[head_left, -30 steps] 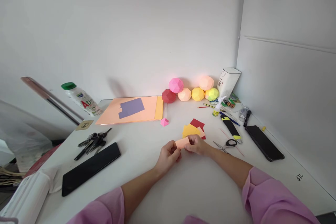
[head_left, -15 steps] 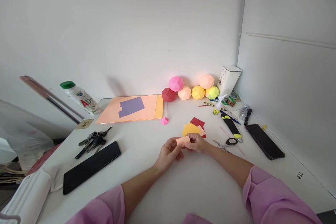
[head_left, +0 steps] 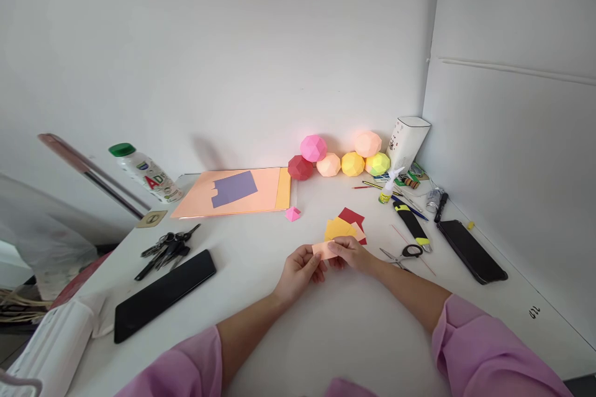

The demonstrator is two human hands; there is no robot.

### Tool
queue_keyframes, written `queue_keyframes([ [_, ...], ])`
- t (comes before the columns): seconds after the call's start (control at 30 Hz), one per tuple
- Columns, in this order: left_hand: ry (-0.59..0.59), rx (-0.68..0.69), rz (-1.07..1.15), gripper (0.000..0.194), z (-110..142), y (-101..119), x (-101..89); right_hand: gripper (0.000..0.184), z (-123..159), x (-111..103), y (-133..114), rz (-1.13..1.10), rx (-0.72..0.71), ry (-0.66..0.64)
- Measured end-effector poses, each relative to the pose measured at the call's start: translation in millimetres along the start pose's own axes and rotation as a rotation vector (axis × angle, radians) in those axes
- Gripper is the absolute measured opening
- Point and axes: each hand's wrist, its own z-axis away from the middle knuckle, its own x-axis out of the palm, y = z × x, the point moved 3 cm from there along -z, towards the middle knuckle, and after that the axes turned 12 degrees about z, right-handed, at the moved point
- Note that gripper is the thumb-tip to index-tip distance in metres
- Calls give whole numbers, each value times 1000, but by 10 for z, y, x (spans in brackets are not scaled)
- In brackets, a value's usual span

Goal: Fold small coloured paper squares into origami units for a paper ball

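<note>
A small peach paper piece [head_left: 322,250] is pinched between both hands above the white table. My left hand [head_left: 300,268] grips its left end, thumb in front. My right hand [head_left: 352,253] holds its right end, with the thumb across the paper's face. The fingers behind the paper are partly hidden. Just beyond the hands lie yellow paper pieces [head_left: 339,227] and dark red paper pieces [head_left: 352,217], overlapping in a loose pile. To the right of my right hand rest scissors [head_left: 411,252] with black handles.
Faceted paper balls, such as a pink ball [head_left: 313,148], line the wall. A peach paper stack [head_left: 195,200] bears a purple sheet [head_left: 235,188]. Keys [head_left: 168,249] and a black phone [head_left: 162,298] lie left; a utility knife [head_left: 411,223], glue bottle [head_left: 386,192] and dark phone [head_left: 471,250] lie right.
My right thumb has slid inward over the peach paper piece, and the paper's angle has shifted slightly. Both hands keep their hold. The whole view has moved a little.
</note>
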Motion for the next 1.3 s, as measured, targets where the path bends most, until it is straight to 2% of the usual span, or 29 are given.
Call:
queue_keyframes([
  [0.7, -5, -12, 28, 34, -7, 8, 3, 44, 8, -7, -16, 61, -6, 45],
  [0.9, 73, 37, 108, 33, -31, -2, -21, 32, 8, 8, -34, -20, -2, 9],
  [1.3, 50, 35, 98, 38, -18, 9, -18, 32, -49, -1, 92, -25, -18, 152],
])
